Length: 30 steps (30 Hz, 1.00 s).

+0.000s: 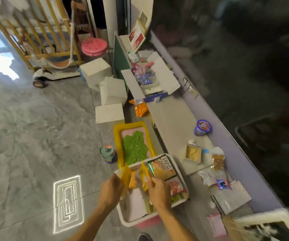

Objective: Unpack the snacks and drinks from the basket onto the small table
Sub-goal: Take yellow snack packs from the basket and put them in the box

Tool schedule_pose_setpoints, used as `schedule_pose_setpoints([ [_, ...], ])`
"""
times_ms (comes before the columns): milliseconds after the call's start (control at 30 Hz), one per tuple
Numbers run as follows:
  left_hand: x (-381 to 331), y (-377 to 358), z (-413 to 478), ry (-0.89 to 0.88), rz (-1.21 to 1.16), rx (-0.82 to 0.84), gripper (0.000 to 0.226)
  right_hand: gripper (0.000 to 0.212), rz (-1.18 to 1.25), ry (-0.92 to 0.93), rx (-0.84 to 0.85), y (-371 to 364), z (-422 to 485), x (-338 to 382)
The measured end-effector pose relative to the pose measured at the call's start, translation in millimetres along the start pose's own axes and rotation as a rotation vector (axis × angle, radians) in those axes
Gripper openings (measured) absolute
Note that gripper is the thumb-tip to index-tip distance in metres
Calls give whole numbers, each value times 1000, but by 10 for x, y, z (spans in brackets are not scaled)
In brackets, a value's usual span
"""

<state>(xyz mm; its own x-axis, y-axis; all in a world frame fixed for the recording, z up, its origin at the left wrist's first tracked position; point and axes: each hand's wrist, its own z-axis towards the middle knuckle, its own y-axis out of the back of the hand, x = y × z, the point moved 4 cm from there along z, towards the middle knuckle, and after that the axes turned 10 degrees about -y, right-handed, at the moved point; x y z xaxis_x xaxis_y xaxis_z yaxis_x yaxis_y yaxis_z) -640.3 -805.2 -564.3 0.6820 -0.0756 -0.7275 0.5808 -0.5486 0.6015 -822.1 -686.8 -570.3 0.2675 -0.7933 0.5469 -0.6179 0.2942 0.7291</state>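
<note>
A white basket [181, 173] with two yellow handles sits low in front of me, beside the long grey table [171, 122]. My left hand [111, 186] grips the left yellow handle [125, 172]. My right hand [158, 190] grips the right yellow handle [142, 169]. Inside the basket lie a green and orange snack pack [162, 168], a red and white pack [176, 187] and a white box [136, 204]. On the table stand a blue cup [202, 127], an open box of yellowish snacks [193, 153] and a clear snack bag [218, 160].
A yellow tray of green sand [135, 146] lies on the floor just beyond the basket, with a small teal toy [108, 153] beside it. White foam blocks [109, 115], an orange bag [141, 109] and an open carton [150, 79] sit farther back. A small blue packet [223, 184] lies on the table's near end.
</note>
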Motion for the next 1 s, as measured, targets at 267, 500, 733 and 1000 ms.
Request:
schedule_pose_setpoints([
  [267, -1626, 840, -160, -474, 91, 31, 21, 24, 201, 19, -335, 1663, -814, 390],
  [500, -3093, 669, -921, -800, 90, 203, 20, 26, 201, -111, -768, 3043, -2113, -44],
  [733, -4175, -267, -2698, -1138, 87, 435, 21, 27, 234, -273, -1062, 3849, -3855, -1238],
  [1000, -4529, -1468, -5096, -1350, -29, 632, 21, 32, 244, -509, -1211, 4272, -6069, -2860],
])
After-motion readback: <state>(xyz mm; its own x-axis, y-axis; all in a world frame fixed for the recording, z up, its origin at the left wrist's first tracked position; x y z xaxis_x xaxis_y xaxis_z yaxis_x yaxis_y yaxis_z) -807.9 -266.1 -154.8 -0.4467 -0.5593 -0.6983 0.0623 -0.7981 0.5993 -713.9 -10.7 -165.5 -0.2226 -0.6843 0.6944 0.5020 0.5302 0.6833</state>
